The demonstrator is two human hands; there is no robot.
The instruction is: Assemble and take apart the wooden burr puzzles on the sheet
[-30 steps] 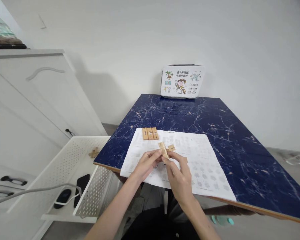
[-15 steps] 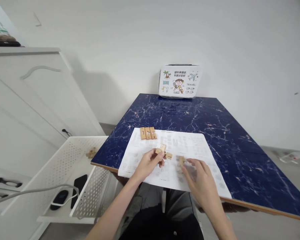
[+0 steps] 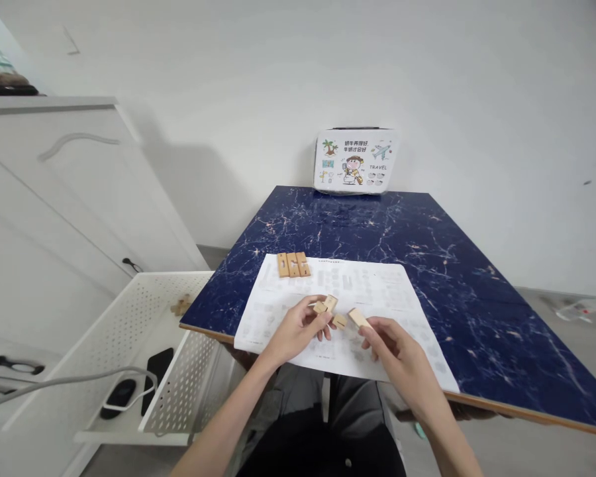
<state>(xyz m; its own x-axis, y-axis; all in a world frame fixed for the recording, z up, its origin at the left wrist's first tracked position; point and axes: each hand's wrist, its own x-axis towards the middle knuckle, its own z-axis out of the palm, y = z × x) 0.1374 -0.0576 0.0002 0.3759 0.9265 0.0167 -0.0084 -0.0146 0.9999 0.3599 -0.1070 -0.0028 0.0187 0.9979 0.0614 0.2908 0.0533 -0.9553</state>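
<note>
Over a blue marbled table point(image 3: 357, 228) by a pale wall point(image 3: 218, 79), both hands point(image 3: 298, 328) point(image 3: 398, 348) with wooden pieces point(image 3: 330, 303) point(image 3: 359, 318) in grasp.

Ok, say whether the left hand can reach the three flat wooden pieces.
Probably yes: only paper lies between the left hand and the flat pieces, though that hand is holding wooden blocks.

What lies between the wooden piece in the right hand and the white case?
In the head view, first the printed sheet, then blue marbled tabletop, between the wooden piece in the right hand and the white case.
</note>
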